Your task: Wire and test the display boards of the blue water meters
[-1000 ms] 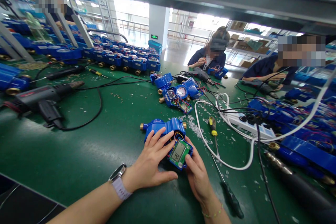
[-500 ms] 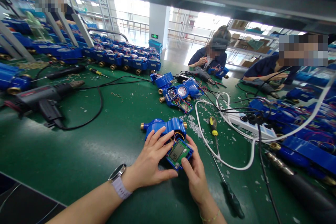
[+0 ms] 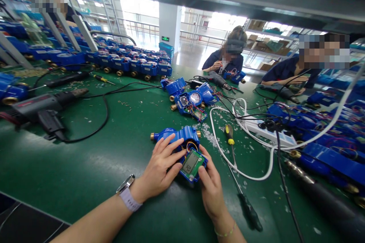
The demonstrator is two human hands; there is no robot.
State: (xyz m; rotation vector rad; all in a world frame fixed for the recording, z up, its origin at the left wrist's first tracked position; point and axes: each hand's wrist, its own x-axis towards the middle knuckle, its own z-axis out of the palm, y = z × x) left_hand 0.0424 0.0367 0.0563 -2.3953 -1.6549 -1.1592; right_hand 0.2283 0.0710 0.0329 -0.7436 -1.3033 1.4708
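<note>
L hand (image 3: 156,165) grasps blue plastic water meter w/ brass ends (image 3: 185,134), which sits on green bench mat (image 3: 71,167), while R hand (image 3: 211,190) pinches edge of its wired green LCD circuit board (image 3: 190,163).

- Left hand (image 3: 158,167): bare, with short fingernails and no ring visible
- Left forearm (image 3: 94,218): bare skin, entering from the lower edge of the view
- Wristwatch (image 3: 128,193): on the left wrist, with a round silver-toned metal case and a pale lilac strap
- Right hand (image 3: 212,193): bare, with short fingernails
- Thin bracelet (image 3: 225,233): on the right wrist, a fine yellow-green strand
- Right forearm (image 3: 230,233): bare skin, cut off by the lower edge of the view
</note>
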